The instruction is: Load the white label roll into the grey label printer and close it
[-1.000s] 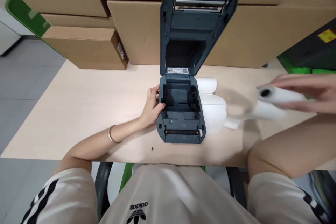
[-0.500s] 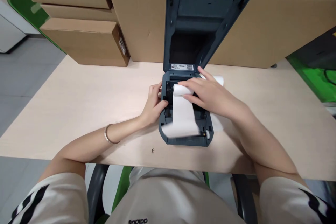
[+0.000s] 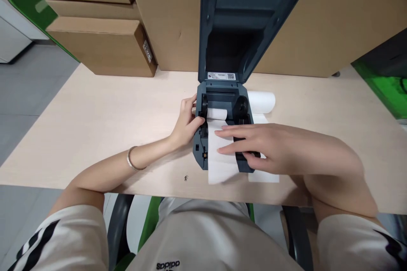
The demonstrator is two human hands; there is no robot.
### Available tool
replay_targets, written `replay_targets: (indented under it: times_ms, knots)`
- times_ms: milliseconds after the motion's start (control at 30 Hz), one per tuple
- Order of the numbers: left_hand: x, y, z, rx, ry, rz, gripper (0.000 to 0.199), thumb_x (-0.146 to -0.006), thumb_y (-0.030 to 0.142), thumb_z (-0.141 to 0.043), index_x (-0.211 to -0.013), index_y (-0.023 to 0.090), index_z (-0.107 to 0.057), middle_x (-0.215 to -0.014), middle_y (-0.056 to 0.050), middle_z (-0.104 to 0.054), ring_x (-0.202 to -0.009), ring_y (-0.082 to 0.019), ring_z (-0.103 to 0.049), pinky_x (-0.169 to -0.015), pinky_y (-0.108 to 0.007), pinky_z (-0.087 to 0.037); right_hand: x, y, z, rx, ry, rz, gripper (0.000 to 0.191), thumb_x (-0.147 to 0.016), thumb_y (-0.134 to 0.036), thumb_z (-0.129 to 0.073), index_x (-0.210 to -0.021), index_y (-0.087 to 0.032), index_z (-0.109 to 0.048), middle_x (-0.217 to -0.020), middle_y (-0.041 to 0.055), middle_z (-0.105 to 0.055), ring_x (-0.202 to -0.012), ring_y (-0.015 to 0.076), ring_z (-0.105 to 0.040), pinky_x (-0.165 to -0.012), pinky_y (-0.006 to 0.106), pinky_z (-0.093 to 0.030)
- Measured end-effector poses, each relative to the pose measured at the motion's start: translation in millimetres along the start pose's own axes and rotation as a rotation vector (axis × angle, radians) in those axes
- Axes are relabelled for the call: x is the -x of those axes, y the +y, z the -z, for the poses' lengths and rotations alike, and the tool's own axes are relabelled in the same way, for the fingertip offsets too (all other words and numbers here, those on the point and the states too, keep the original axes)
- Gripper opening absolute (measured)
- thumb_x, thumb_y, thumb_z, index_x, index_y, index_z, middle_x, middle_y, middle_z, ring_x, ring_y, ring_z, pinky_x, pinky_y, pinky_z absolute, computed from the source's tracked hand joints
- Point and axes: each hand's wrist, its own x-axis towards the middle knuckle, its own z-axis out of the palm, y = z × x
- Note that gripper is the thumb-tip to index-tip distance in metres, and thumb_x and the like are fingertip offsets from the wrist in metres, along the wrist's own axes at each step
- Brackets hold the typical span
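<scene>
Label printer (image 3: 224,87), lid (image 3: 243,12) raised, stands about midway along the table (image 3: 104,103), between its back and front edges. The right hand (image 3: 262,146) rests on the paper strip (image 3: 219,167), fingers spread, gripping nothing; the left hand (image 3: 187,125) clasps the printer's left rim. From here, the step looks like threading: the strip drapes over the printer's front edge. Its paper roll (image 3: 217,114) sits by the left roll holder (image 3: 204,103), apart from the right roll holder (image 3: 241,106), so the next move seems to call for straightening the strip and closing that gap. Compared with half a second ago, the right hand is off the roll.
</scene>
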Motion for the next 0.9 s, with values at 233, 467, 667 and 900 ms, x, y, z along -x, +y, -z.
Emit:
replay_targets:
  times_ms: [233,467,667,900]
  knots:
    - [0,16,-1.0,-0.002,-0.013,0.103,0.105,-0.085,0.057,-0.071,-0.178,0.020,-0.037,-0.156,-0.018,-0.051,-0.162,-0.044,-0.050,-0.125,-0.063,-0.061,23,-3,-9,0.010,0.008,0.006,0.047,-0.108,-0.017,-0.059,-0.143,-0.027,-0.089,-0.180,0.0041,-0.064,-0.167,0.0285,-0.067,-0.129,0.043,-0.068]
    - [3,35,3.1,0.043,-0.110,0.213,0.114,-0.092,0.070,-0.081,-0.185,0.028,-0.030,-0.177,-0.019,-0.039,-0.172,-0.044,-0.044,-0.138,-0.063,-0.055,28,-4,-19,0.070,0.084,0.003,0.056,-0.104,-0.019,-0.065,-0.155,-0.031,-0.084,-0.184,0.0027,-0.059,-0.170,0.0306,-0.064,-0.137,0.053,-0.064]
    - [6,24,0.8,0.093,-0.054,0.150,0.097,-0.102,0.078,-0.077,-0.182,0.037,-0.044,-0.180,-0.013,-0.048,-0.180,-0.041,-0.036,-0.150,-0.064,-0.043,20,10,42,-0.081,0.201,-0.232,0.024,-0.112,-0.044,-0.068,-0.120,-0.038,-0.090,-0.135,0.0004,-0.088,-0.126,0.0320,-0.087,-0.115,0.054,-0.074]
    - [7,12,-11.5,0.211,0.056,0.148,0.086,-0.110,0.090,-0.051,-0.177,0.036,-0.056,-0.188,-0.009,-0.050,-0.185,-0.041,-0.032,-0.158,-0.067,-0.030,-20,122,28,-0.421,0.834,-0.709,0.090,-0.109,-0.063,-0.042,-0.194,-0.033,-0.034,-0.201,0.0034,-0.034,-0.189,0.0310,-0.033,-0.153,0.061,-0.037]
